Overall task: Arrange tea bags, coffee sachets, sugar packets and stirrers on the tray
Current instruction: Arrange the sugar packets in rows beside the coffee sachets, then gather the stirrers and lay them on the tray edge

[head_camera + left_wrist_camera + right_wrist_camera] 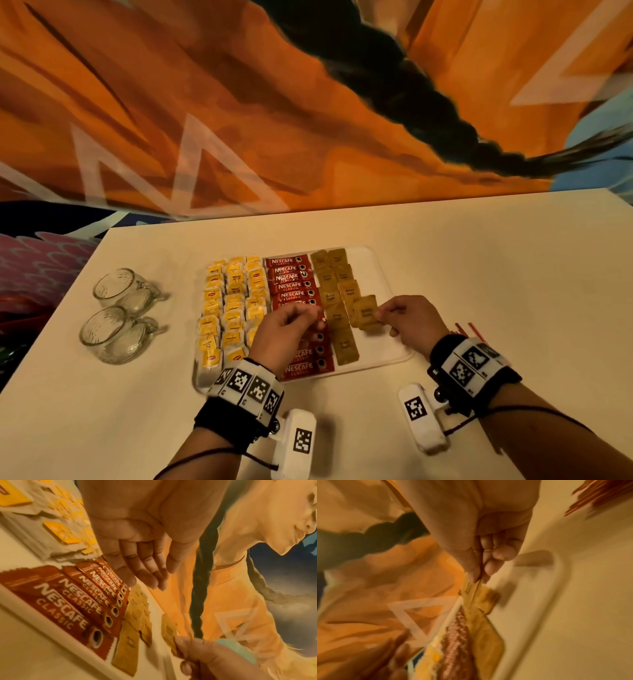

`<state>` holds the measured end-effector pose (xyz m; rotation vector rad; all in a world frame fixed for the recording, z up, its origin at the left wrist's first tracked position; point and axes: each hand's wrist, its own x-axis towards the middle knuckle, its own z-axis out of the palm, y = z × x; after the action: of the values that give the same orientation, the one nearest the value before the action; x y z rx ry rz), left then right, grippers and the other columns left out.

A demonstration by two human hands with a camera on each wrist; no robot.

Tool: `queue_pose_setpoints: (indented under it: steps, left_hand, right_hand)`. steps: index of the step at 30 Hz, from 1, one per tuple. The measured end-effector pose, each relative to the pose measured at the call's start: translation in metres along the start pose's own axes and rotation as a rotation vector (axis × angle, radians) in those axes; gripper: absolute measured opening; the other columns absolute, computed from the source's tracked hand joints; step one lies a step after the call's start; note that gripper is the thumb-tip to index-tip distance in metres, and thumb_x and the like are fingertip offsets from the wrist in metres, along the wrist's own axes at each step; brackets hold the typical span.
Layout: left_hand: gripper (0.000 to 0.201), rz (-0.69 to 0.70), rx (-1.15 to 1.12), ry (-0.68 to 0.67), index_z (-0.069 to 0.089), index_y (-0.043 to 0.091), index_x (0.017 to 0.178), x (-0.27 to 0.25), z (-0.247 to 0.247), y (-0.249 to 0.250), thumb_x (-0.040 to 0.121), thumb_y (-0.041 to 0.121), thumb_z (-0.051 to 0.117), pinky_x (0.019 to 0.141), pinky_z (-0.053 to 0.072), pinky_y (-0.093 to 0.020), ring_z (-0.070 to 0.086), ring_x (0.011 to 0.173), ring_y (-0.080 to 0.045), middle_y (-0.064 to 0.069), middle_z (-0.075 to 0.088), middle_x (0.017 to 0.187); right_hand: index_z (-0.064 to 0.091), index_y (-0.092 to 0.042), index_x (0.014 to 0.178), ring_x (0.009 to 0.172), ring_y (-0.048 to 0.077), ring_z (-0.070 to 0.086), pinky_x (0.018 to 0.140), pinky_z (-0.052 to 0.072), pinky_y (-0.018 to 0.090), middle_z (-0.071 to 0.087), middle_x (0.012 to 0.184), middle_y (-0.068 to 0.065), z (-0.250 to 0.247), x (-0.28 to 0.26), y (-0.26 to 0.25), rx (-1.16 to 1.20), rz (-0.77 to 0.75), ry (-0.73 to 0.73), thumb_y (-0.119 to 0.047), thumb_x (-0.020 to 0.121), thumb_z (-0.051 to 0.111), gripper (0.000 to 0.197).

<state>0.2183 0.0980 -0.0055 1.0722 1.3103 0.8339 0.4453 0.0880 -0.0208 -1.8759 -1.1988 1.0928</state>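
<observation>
A white tray (376,267) holds yellow tea bags (233,308) in its left columns, red coffee sachets (291,286) down the middle and brown sugar packets (337,291) to their right. My right hand (380,315) pinches a brown sugar packet (366,313) between thumb and fingers, low over the tray's bare right part; the pinch (479,578) shows in the right wrist view. My left hand (301,313) hovers over the coffee sachets (68,608) with straight, relaxed fingers (150,580) and holds nothing. Red and white stirrers (469,330) lie on the table behind my right wrist.
Two clear glass cups (123,291) (109,334) stand on the cream table (479,257) left of the tray. An orange patterned wall rises just past the table's far edge. The table's left edge runs close to the cups.
</observation>
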Motion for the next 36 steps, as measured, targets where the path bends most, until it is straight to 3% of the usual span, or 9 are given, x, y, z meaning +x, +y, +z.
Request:
queue_pose_setpoints:
  steps: [7, 12, 17, 19, 21, 24, 26, 31, 36]
  left_hand:
    - [0.011, 0.011, 0.063, 0.017, 0.072, 0.013, 0.091, 0.002, -0.005, -0.014, 0.091, 0.017, 0.061, 0.082, 0.055, -0.039, 0.067, 0.077, -0.017, -0.003, 0.074, 0.080]
    - [0.008, 0.024, 0.129, -0.002, 0.071, 0.013, 0.090, 0.001, 0.003, -0.022, 0.089, 0.013, 0.063, 0.074, 0.054, -0.028, 0.069, 0.087, -0.021, -0.005, 0.074, 0.087]
    - [0.009, 0.103, 0.327, -0.044, 0.069, 0.024, 0.088, -0.009, 0.021, -0.026, 0.085, 0.015, 0.069, 0.074, 0.053, -0.028, 0.067, 0.083, -0.013, 0.002, 0.071, 0.084]
    - [0.012, 0.134, 0.374, -0.089, 0.068, 0.025, 0.087, -0.014, 0.035, -0.027, 0.084, 0.014, 0.070, 0.071, 0.054, -0.026, 0.067, 0.079, -0.009, 0.006, 0.070, 0.081]
    - [0.015, 0.166, 0.443, -0.137, 0.066, 0.027, 0.087, -0.016, 0.052, -0.029, 0.083, 0.013, 0.070, 0.075, 0.053, -0.022, 0.067, 0.080, -0.005, 0.008, 0.070, 0.082]
    - [0.017, 0.224, 0.546, -0.168, 0.065, 0.029, 0.088, -0.019, 0.081, -0.031, 0.083, 0.014, 0.070, 0.075, 0.049, -0.013, 0.065, 0.082, -0.001, 0.014, 0.068, 0.087]
    - [0.016, 0.243, 0.582, -0.168, 0.064, 0.030, 0.090, -0.021, 0.101, -0.032, 0.083, 0.018, 0.071, 0.075, 0.051, -0.018, 0.065, 0.081, -0.004, 0.013, 0.068, 0.089]
    - [0.018, 0.235, 0.701, -0.155, 0.065, 0.029, 0.099, -0.026, 0.134, -0.036, 0.082, 0.026, 0.071, 0.077, 0.053, -0.027, 0.061, 0.083, -0.004, 0.011, 0.064, 0.100]
    - [0.023, 0.251, 0.765, -0.149, 0.062, 0.036, 0.097, -0.035, 0.147, -0.039, 0.079, 0.026, 0.073, 0.079, 0.051, -0.027, 0.056, 0.090, -0.006, 0.010, 0.057, 0.102]
  right_hand:
    - [0.072, -0.014, 0.075, 0.052, 0.014, 0.058, 0.056, 0.049, 0.025, 0.066, 0.065, 0.002, 0.012, 0.005, 0.025, -0.155, 0.089, -0.070, -0.020, 0.082, 0.075, 0.009]
    - [0.068, -0.026, 0.068, 0.060, 0.014, 0.063, 0.066, 0.055, 0.030, 0.069, 0.071, -0.003, 0.011, 0.002, 0.020, -0.216, 0.059, -0.085, -0.022, 0.082, 0.073, 0.015]
    - [0.071, -0.024, 0.084, 0.081, 0.013, 0.064, 0.070, 0.048, 0.026, 0.071, 0.088, -0.003, -0.043, -0.007, 0.028, -0.233, -0.052, 0.149, -0.031, 0.082, 0.071, 0.008]
    - [0.068, -0.022, 0.095, 0.088, 0.017, 0.063, 0.070, 0.044, 0.026, 0.068, 0.095, -0.001, -0.078, -0.009, 0.038, -0.308, -0.014, 0.202, -0.039, 0.082, 0.070, 0.022]
    - [0.060, -0.021, 0.111, 0.098, 0.019, 0.059, 0.078, 0.045, 0.030, 0.060, 0.112, 0.002, -0.105, -0.010, 0.054, -0.475, 0.082, 0.127, -0.060, 0.076, 0.067, 0.053]
    - [0.046, -0.015, 0.125, 0.107, 0.024, 0.054, 0.085, 0.049, 0.037, 0.048, 0.124, 0.006, -0.122, -0.018, 0.073, -0.732, 0.199, -0.049, -0.089, 0.051, 0.059, 0.106]
    - [0.040, -0.012, 0.129, 0.108, 0.024, 0.053, 0.084, 0.050, 0.038, 0.045, 0.125, 0.007, -0.123, -0.026, 0.081, -0.840, 0.184, -0.109, -0.092, 0.041, 0.061, 0.120]
    - [0.041, -0.023, 0.123, 0.103, 0.017, 0.052, 0.086, 0.050, 0.035, 0.045, 0.116, -0.002, -0.118, -0.036, 0.092, -0.851, -0.059, -0.248, -0.063, 0.050, 0.081, 0.093]
    - [0.058, -0.032, 0.113, 0.091, 0.007, 0.051, 0.078, 0.043, 0.024, 0.051, 0.102, -0.011, -0.112, -0.037, 0.091, -0.715, -0.313, -0.524, -0.036, 0.063, 0.085, 0.057]
